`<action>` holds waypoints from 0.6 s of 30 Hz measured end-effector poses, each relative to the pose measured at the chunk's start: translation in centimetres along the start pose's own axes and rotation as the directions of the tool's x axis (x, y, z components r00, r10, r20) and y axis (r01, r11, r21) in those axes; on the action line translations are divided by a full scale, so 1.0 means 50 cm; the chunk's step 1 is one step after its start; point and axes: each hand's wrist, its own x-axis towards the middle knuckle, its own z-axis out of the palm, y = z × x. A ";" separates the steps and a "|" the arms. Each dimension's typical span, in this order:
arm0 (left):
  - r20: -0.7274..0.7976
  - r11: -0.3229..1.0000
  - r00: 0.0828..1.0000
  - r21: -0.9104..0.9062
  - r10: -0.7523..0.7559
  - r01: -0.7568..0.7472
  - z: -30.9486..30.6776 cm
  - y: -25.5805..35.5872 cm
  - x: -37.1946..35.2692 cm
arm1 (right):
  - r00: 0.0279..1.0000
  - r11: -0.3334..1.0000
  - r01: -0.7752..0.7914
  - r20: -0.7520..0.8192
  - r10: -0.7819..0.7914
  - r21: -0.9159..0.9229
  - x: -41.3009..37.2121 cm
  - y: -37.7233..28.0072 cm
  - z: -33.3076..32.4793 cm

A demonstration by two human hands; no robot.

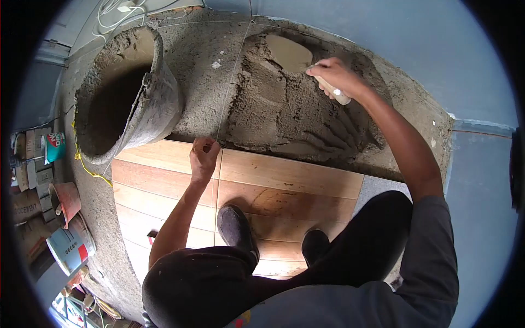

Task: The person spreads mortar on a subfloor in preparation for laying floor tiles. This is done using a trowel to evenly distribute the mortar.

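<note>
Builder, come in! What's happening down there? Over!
Right hand: gripping trowel, blade at mortar. Left hand: curled at edge of tiles. String runs close to left hand.

Blue-grey walls (pixel 383 24), rough concrete floor (pixel 205 60)

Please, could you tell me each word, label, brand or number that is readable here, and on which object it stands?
"CEMENT", on the brown box at far left; the letters before it are unclear.
Green container: white lettering, too small and blurred.
Pale blue bucket: dark marks, not readable.
I can read no number.
</note>
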 end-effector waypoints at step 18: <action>-0.054 0.998 0.998 -0.045 -0.041 0.039 0.014 0.002 -0.009 | 0.994 0.931 -0.100 -0.009 0.110 0.351 0.054 -0.012 0.190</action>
